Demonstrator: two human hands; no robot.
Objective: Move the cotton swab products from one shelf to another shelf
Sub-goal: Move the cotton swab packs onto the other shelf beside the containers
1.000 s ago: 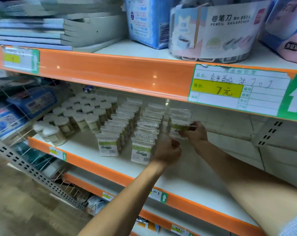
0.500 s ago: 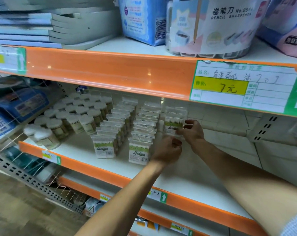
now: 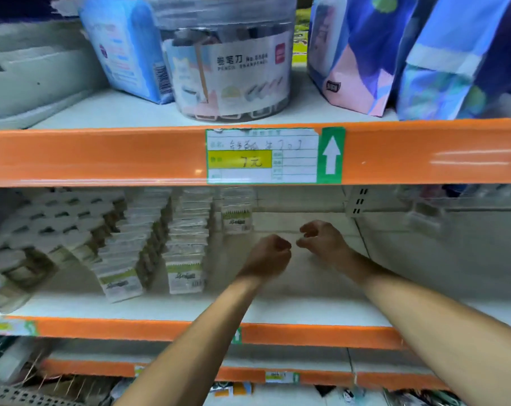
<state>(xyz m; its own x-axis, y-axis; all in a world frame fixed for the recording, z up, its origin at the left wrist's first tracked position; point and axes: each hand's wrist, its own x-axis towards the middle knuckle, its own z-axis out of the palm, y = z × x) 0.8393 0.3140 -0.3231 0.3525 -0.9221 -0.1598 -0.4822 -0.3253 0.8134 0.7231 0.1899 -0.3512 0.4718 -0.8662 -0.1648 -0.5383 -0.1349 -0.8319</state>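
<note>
Motion blur smeared the round cotton swab tubs (image 3: 52, 230), left of the flat cotton swab packs (image 3: 187, 247), so their labels could not be read. The orange shelf rail (image 3: 102, 156) hid the packs' rear rows. Whether the curled left hand (image 3: 267, 256) held anything could not be told.

Shelving and stock: surface finishes as observed

Orange shelf edge (image 3: 102, 155): glossy, smooth, reflecting lights. Price label (image 3: 263, 156) at 12 o'clock: matt paper, torn at one corner. Pencil sharpener tub (image 3: 225, 63) above it: clear glossy plastic with a paper wrap. Cotton swab packs (image 3: 185, 276) at 9 o'clock: shiny clear film. Shelf board (image 3: 321, 306): white, smooth, slight sheen.
</note>
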